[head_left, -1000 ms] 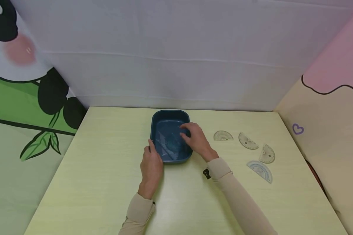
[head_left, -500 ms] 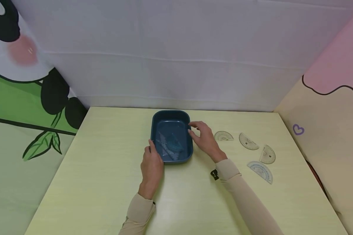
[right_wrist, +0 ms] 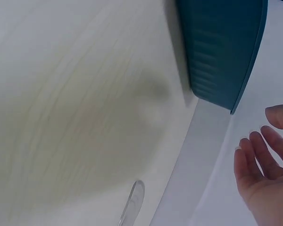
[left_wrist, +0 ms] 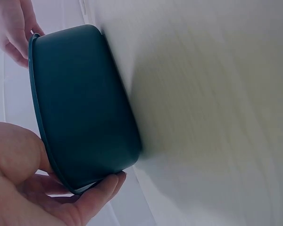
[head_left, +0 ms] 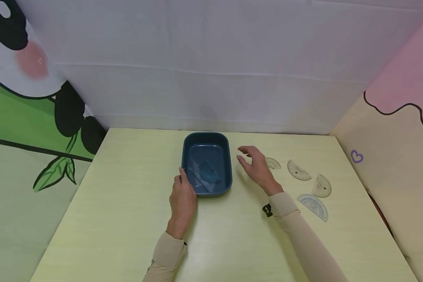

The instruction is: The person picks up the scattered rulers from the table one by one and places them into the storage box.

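A dark blue rectangular plastic tray (head_left: 206, 139) stands on the table, with clear pieces (head_left: 206, 176) on its floor, one triangular with markings. My left hand (head_left: 182, 201) grips the tray's near left side; in the left wrist view its thumb and fingers close on the rim of the tray (left_wrist: 85, 108). Apart from the tray, to its right, my right hand (head_left: 259, 168) hovers with loosely bent fingers and nothing in them. It partly covers a clear protractor (head_left: 273, 164). More clear protractors lie beyond: one (head_left: 299, 170), another (head_left: 322, 186), and a bluish one (head_left: 314, 206).
The pale wooden table (head_left: 127, 176) meets a white cloth backdrop (head_left: 211, 78) just behind the tray. Printed panels stand at left (head_left: 31, 117) and right (head_left: 391, 149). A rounded clear edge (right_wrist: 134, 202) shows at the bottom of the right wrist view.
My right hand has drawn back out of the tray and moved right toward the protractors. My left hand has kept its grip, and the tray stands in the same place.
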{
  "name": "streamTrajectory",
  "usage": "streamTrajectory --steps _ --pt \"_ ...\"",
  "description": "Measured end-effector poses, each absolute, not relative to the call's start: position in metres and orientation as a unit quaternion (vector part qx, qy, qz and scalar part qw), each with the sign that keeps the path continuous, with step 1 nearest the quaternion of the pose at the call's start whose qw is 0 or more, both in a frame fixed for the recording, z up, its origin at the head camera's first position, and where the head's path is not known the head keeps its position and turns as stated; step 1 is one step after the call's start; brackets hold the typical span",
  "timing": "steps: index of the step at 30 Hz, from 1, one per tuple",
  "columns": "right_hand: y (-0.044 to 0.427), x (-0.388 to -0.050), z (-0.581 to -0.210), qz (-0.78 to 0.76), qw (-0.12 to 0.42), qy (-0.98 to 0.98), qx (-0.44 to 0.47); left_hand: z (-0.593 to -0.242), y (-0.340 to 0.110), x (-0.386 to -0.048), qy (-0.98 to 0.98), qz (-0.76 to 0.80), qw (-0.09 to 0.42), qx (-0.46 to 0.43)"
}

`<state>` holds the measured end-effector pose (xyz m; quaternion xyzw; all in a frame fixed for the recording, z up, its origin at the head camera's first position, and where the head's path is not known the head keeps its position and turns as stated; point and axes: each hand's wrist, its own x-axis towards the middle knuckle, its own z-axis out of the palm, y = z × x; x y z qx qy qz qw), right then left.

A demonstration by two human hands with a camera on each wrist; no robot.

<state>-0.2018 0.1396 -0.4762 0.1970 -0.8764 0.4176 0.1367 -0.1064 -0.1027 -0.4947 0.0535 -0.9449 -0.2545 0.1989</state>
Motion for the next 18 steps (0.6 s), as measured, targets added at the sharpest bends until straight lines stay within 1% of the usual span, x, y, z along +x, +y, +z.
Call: streamTrajectory --steps 6,13,18 --pt "0.151 -0.203 -0.481 0.409 0.13 -0.883 0.191 -0.495 -0.103 -0.106 -0.95 -0.248 0.181 0.059" --pt "0.163 -0.2 -0.485 0.396 0.118 -0.893 0.179 -0.495 -0.103 -0.106 -0.949 -0.243 0.189 0.06" --pt "0.173 -0.199 -0.488 0.389 0.11 -0.899 0.169 -0.495 -0.103 -0.106 -0.95 -0.245 0.186 0.06"
